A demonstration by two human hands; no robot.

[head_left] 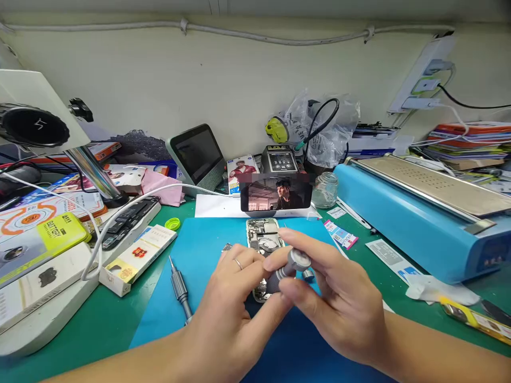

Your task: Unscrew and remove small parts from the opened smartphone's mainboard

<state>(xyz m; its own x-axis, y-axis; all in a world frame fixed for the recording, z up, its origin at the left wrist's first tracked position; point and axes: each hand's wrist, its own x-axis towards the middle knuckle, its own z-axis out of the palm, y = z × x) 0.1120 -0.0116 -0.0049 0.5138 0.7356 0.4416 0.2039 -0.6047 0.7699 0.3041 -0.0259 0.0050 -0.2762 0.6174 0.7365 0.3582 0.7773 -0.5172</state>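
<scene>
A grey screwdriver (284,271) with a knurled handle is held between both hands, its round end tilted up toward me. My left hand (235,303), with a ring on one finger, is closed around the handle's lower part. Thumb and fingers of my right hand (343,298) grip it near the round end. Its tip is hidden. Below the hands lies an opened smartphone (261,227) with bare inner parts, partly covered by my fingers. A small round grey piece (307,275) shows beside my right fingers. Another grey screwdriver (180,290) lies left of my left hand.
A blue mat (159,319) covers the green worktop. Behind it a phone (295,198) playing a video stands near a glass jar (326,190). At right sits a blue machine (399,213) and a yellow cutter (467,314); boxes (138,260) and a lamp stand are left.
</scene>
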